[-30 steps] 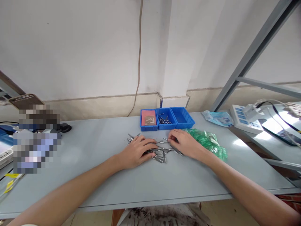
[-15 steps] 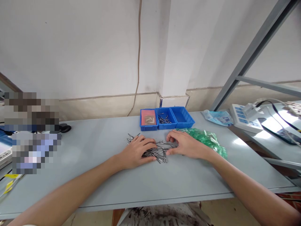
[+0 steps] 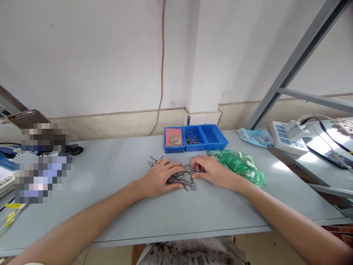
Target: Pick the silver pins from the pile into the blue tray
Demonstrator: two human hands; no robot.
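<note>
A loose pile of slim metal blind rivets [image 3: 180,179] lies on the grey table between my two hands. My left hand [image 3: 162,176] rests palm down over the left part of the pile, fingers stretched out, covering many of the rivets. From the right, my right hand [image 3: 208,171] reaches in with curled fingers and thumb closed around a few rivets at the pile's edge; its grip is partly hidden. Behind the hands stand joined blue bins: the middle bin [image 3: 194,148] holds more rivets, the left bin [image 3: 174,150] a pink sheet and a small clear bag.
The right blue bin [image 3: 213,136] stands beside the middle one. A crumpled green plastic bag [image 3: 239,165] lies by my right forearm. Farther right are a blue-white packet [image 3: 255,138] and a white power strip [image 3: 288,140]. A phone [image 3: 29,118] leans at far left.
My right hand has shifted slightly left into the pile, and its fingers and thumb have closed in on rivets there. My left hand stays in place.
</note>
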